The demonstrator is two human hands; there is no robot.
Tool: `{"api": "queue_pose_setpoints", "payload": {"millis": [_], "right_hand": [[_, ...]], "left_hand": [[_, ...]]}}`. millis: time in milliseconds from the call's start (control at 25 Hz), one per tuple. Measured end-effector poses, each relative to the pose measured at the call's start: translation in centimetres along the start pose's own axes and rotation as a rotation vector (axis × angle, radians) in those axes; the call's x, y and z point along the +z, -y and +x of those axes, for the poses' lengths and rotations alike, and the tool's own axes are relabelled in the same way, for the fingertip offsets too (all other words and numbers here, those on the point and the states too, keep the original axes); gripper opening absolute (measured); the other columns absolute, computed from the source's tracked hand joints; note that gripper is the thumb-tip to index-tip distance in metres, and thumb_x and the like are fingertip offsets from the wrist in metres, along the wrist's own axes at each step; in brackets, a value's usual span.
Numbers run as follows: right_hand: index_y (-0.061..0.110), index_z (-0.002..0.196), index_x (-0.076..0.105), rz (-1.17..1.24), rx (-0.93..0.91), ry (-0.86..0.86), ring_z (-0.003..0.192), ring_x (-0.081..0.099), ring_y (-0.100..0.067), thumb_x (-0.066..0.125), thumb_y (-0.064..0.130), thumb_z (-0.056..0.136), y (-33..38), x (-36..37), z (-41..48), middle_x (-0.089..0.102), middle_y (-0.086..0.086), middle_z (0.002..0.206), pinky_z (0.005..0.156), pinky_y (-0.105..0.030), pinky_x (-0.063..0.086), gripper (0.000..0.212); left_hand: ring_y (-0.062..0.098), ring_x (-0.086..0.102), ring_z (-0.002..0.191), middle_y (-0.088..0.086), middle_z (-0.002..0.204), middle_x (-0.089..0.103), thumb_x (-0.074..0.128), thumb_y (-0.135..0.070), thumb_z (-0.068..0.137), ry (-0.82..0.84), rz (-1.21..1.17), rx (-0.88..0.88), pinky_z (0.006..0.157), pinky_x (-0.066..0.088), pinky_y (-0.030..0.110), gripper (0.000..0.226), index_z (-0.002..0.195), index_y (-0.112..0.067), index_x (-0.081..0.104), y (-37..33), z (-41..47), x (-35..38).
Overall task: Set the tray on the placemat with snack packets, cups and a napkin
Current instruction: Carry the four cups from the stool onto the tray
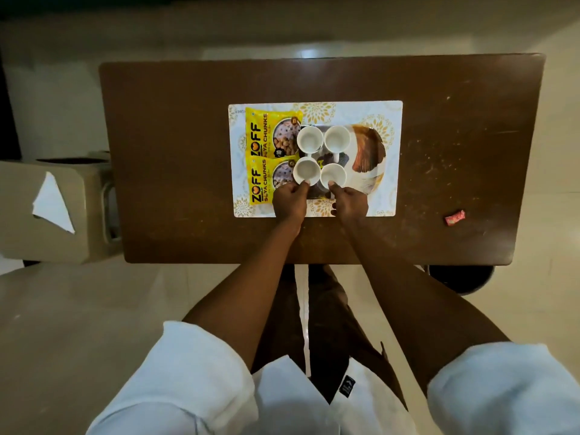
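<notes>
A white placemat (389, 196) with gold flowers lies in the middle of the brown table. On it rests a patterned tray (367, 152). Two yellow soya chunk packets (259, 136) (259, 186) lie over the tray's left part. Several white cups stand on the tray: two at the back (310, 139) (337, 138), two at the front. My left hand (290, 204) grips the near-left cup (307, 170) by its rim. My right hand (350, 204) grips the near-right cup (333, 175) the same way. A white napkin (51, 204) lies on a beige chair to the left.
The brown table (175, 152) stretches wide around the placemat. A small pink wrapper (454, 217) lies on the table at the right. A beige chair (47, 243) stands off the table's left edge. A dark round stool (461, 277) shows under the near-right corner.
</notes>
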State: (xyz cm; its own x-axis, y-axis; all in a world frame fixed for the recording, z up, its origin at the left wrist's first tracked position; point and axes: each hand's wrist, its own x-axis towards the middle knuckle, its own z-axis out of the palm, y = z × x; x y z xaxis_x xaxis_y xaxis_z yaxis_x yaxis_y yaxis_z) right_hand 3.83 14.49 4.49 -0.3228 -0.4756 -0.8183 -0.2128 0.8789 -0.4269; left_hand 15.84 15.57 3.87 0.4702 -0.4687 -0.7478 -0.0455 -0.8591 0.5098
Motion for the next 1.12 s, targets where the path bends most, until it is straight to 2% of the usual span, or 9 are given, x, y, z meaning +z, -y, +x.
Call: {"api": "queue_pose_setpoints", "payload": {"millis": [120, 240, 360, 560, 720, 920, 1120], "right_hand": [[0.007, 0.097, 0.081, 0.002, 0.0, -0.033, 0.097, 0.074, -0.035, 0.071, 0.045, 0.094, -0.9, 0.2, 0.2, 0.074, -0.009, 0.085, 0.098, -0.055, 0.057, 0.04], [0.003, 0.105, 0.081, 0.0, -0.012, -0.036, 0.101, 0.073, -0.034, 0.071, 0.042, 0.095, -1.5, 0.1, 0.3, 0.079, -0.017, 0.1, 0.101, -0.054, 0.055, 0.042], [0.002, 0.105, 0.081, -0.01, -0.011, -0.045, 0.103, 0.073, -0.034, 0.07, 0.042, 0.096, -1.9, 0.2, 0.7, 0.079, -0.018, 0.105, 0.103, -0.053, 0.054, 0.042], [0.001, 0.107, 0.08, 0.01, 0.012, -0.044, 0.096, 0.075, -0.036, 0.072, 0.042, 0.095, -1.9, 0.8, 1.7, 0.077, -0.016, 0.097, 0.098, -0.054, 0.058, 0.043], [0.004, 0.103, 0.079, 0.037, 0.003, -0.041, 0.092, 0.074, -0.033, 0.073, 0.043, 0.094, -1.9, 1.1, 2.8, 0.073, -0.008, 0.086, 0.093, -0.055, 0.061, 0.041], [0.013, 0.08, 0.073, 0.056, -0.007, -0.067, 0.088, 0.076, -0.035, 0.076, 0.041, 0.091, -2.1, 1.1, 3.8, 0.073, -0.009, 0.08, 0.086, -0.053, 0.064, 0.031], [0.008, 0.084, 0.074, 0.061, -0.017, -0.075, 0.079, 0.075, -0.032, 0.079, 0.041, 0.09, -2.3, 1.1, 4.3, 0.076, -0.014, 0.086, 0.077, -0.049, 0.067, 0.033]], "left_hand": [[0.021, 0.059, 0.067, 0.023, 0.074, 0.07, 0.072, -0.03, 0.093, -0.003, -0.015, -0.002, 0.066, 0.041, 0.031, 0.038, 0.077, 0.004, 0.072, 1.7, -0.5, 0.6], [0.021, 0.057, 0.07, 0.03, 0.084, 0.072, 0.072, -0.027, 0.093, -0.01, -0.033, -0.016, 0.07, 0.049, 0.037, 0.038, 0.081, 0.009, 0.071, 2.6, -0.8, 0.9], [0.024, 0.061, 0.075, 0.023, 0.079, 0.069, 0.072, -0.027, 0.094, 0.009, -0.034, -0.04, 0.081, 0.059, 0.05, 0.037, 0.088, 0.009, 0.074, 2.6, -0.3, 1.2], [0.04, 0.072, 0.087, 0.021, 0.091, 0.077, 0.069, -0.034, 0.095, 0.015, -0.018, -0.021, 0.082, 0.06, 0.052, 0.038, 0.095, 0.003, 0.078, 1.8, 0.9, 1.9], [0.038, 0.073, 0.086, 0.019, 0.09, 0.077, 0.068, -0.035, 0.096, 0.01, 0.02, -0.005, 0.079, 0.058, 0.046, 0.038, 0.093, 0.001, 0.079, 2.0, 2.0, 2.4], [0.033, 0.072, 0.085, 0.017, 0.088, 0.078, 0.068, -0.039, 0.095, -0.015, 0.066, 0.023, 0.077, 0.055, 0.039, 0.04, 0.091, 0.0, 0.079, 2.6, 2.0, 3.0], [0.033, 0.071, 0.084, 0.016, 0.088, 0.077, 0.066, -0.039, 0.097, -0.022, 0.106, 0.051, 0.075, 0.053, 0.037, 0.042, 0.09, 0.001, 0.078, 2.6, 2.1, 3.1]]}}
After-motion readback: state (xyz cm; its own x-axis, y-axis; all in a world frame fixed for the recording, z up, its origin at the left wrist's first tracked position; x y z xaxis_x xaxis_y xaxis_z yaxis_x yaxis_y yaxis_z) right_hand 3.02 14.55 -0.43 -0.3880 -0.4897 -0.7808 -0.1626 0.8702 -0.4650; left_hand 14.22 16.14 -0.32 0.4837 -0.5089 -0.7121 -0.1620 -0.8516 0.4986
